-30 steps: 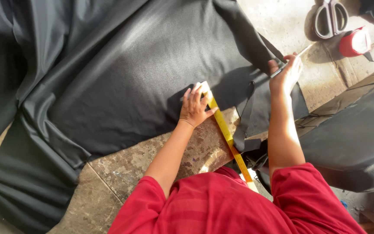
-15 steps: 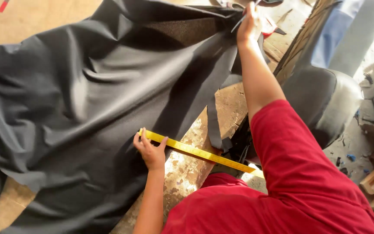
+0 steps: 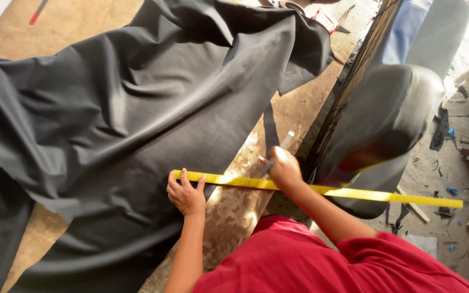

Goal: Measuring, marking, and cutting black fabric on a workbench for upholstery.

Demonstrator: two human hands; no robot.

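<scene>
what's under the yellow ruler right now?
The yellow ruler lies across dark grey fabric at its left end, pinned by the left hand, then bare worktable. The right hand covers its middle; its right end overhangs the table.

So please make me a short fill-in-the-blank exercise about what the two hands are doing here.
1. The left hand presses a long ruler of ____ colour.
2. The ruler's left end lies on a dark ____.
3. The right hand holds a thin ____ stick, perhaps a marker, beside the ruler.

Missing words: yellow; cloth; white
</scene>
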